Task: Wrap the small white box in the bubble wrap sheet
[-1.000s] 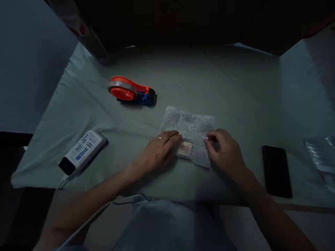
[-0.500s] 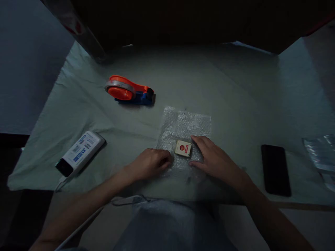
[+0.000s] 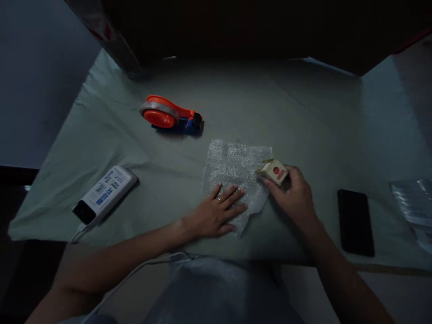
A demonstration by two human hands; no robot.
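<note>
A sheet of bubble wrap point(image 3: 229, 162) lies on the pale green cloth in front of me. My left hand point(image 3: 219, 211) rests flat on its lower part, fingers spread, with a ring on one finger. In my right hand point(image 3: 293, 193) is a small beige box point(image 3: 276, 172) with a red round mark, gripped between thumb and fingers. The box is tilted over the right edge of the bubble wrap, and an end facing left looks partly open. My right fingertips behind the box are partly hidden.
An orange and blue tape dispenser point(image 3: 172, 116) stands at the back left. A white power bank point(image 3: 104, 193) with a cable lies at left. At right are a black phone point(image 3: 356, 222) and clear plastic packaging point(image 3: 413, 204). A large dark box point(image 3: 243, 31) borders the back.
My right hand has picked up the small box and moved it right, off the middle of the bubble wrap. My left hand has opened from curled and slid right onto the wrap.
</note>
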